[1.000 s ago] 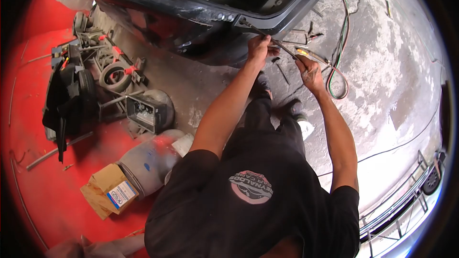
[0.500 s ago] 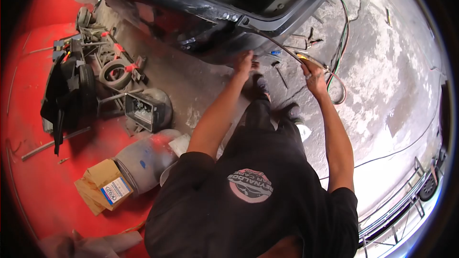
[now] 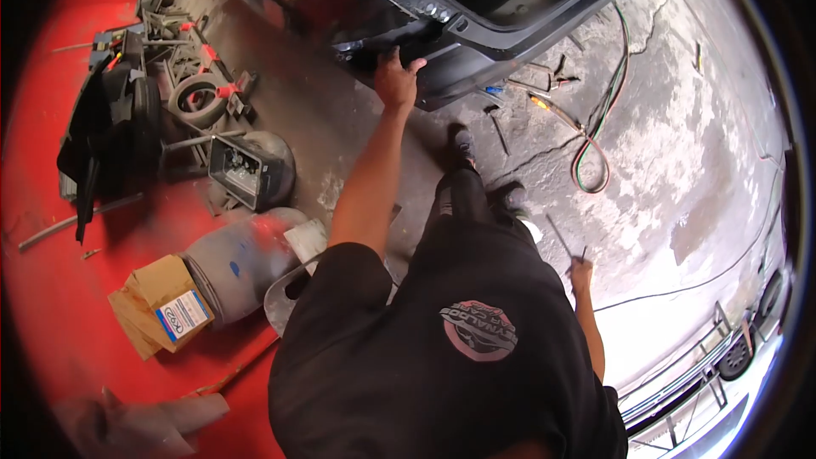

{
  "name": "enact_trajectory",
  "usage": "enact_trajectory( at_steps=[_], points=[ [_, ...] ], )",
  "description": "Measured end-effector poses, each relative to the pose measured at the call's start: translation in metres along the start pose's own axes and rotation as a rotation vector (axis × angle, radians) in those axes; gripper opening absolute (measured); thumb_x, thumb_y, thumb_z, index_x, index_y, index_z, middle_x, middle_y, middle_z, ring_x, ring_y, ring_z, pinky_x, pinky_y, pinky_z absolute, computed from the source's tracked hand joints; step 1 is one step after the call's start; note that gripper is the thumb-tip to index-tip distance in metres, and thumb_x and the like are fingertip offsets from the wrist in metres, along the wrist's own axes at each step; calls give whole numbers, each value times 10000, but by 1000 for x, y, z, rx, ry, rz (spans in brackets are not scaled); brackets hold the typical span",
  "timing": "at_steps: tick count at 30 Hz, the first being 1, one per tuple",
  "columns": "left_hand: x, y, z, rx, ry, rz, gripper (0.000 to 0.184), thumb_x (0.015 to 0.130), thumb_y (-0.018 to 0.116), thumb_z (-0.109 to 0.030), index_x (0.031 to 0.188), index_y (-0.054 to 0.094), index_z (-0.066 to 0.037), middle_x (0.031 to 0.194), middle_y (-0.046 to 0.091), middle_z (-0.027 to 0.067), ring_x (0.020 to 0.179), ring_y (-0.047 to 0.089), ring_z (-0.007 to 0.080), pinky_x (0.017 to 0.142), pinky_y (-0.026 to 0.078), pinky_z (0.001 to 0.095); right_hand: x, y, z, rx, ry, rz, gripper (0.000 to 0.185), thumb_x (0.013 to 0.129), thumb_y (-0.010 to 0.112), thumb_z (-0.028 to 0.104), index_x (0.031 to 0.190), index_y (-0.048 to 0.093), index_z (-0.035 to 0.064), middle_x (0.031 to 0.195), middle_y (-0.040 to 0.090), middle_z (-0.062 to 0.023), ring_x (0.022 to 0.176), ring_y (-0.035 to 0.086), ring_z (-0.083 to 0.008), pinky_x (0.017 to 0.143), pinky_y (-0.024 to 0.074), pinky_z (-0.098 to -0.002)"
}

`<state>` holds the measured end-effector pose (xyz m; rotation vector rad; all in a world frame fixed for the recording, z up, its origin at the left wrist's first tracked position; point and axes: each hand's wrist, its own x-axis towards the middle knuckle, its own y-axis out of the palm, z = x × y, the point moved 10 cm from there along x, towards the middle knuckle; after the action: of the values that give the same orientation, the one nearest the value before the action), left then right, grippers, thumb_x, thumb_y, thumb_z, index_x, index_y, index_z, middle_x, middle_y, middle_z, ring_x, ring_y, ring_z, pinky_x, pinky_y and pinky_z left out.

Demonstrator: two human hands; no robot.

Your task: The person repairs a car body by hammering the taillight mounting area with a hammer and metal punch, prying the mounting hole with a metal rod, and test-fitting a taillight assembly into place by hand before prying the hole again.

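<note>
The dark car body (image 3: 463, 68) fills the top middle, with its wide opening facing upward. My left hand (image 3: 396, 83) is at the damaged lower corner of the panel, thumb spread and fingers against the dark recess. It holds nothing that I can see. Down by my right side, my right hand (image 3: 581, 274) is closed around a thin metal rod (image 3: 561, 236) that points up and to the left. The rod is well apart from the car. On the floor below the panel lie a hammer (image 3: 498, 129) and a yellow-ended hose (image 3: 561, 112).
Looped hoses (image 3: 591, 168) lie on the cracked concrete to the right. At the left are a tyre (image 3: 198, 100), a grey bin (image 3: 248, 172), a large drum (image 3: 242, 263) and a cardboard box (image 3: 166, 304). A rack with wheels (image 3: 735, 357) stands at lower right.
My right hand has drawn the rod away from the car edge and lowered it to my side. My left hand has moved up and left onto the panel.
</note>
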<state>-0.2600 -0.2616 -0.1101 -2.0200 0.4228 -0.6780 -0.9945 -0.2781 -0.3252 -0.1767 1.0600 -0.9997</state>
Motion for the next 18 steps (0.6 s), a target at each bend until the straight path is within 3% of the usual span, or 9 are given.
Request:
enact_trajectory(
  at_steps=[2,4,7,10,12,13,16,18],
  points=[
    [5,6,8,-26,-103,138,761,769,813,-510,1320,642,-14,1231,680,242,1141,652,391,989,505,445,-22,0,-18,-8,108,57,261,912,592,127,997,747,-65,627,668,-156,555,662,-222,565,509,-376],
    [4,8,4,-4,-196,220,762,768,827,-464,1342,620,-7,1308,646,236,1204,627,376,1026,491,431,-29,-3,-14,-131,-13,106,261,907,595,122,1000,743,-72,638,677,-166,542,670,-227,559,521,-370],
    [-4,21,17,-90,-123,9,733,786,813,-475,1327,632,-14,1274,668,227,1173,644,376,1018,495,429,-26,-6,-16,-251,-145,145,263,905,595,123,1003,740,-73,658,692,-180,553,690,-248,573,539,-378],
    [-1,14,8,-43,-164,148,735,793,807,-475,1343,622,-23,1323,649,209,1229,612,367,1046,479,419,0,-8,-52,-224,-115,152,276,917,577,123,1044,733,-65,681,703,-193,595,709,-271,612,549,-397],
    [5,5,-9,65,28,77,787,778,821,-480,1357,600,5,1327,640,231,1249,595,382,1077,448,436,7,-18,-48,-170,-103,123,289,919,566,116,1081,725,-63,681,700,-193,622,715,-264,630,549,-397],
    [8,3,-18,117,127,44,814,770,828,-483,1363,589,19,1329,635,242,1260,586,390,1093,433,444,9,-23,-36,-90,-184,77,316,939,561,121,1122,690,-103,626,664,-140,528,650,-205,509,501,-328],
    [16,4,-41,252,297,163,861,748,849,-476,1391,560,19,1358,610,244,1308,543,386,1122,399,448,1,-32,-24,94,-49,14,366,969,557,139,1234,631,-100,620,628,-85,501,601,-145,473,472,-287],
    [28,25,-21,66,183,292,865,717,873,-463,1381,574,4,1332,619,251,1282,557,391,1110,411,447,-15,-34,-7,147,18,3,392,952,542,118,1265,611,-108,649,639,-90,544,624,-158,508,494,-290]
  ],
)
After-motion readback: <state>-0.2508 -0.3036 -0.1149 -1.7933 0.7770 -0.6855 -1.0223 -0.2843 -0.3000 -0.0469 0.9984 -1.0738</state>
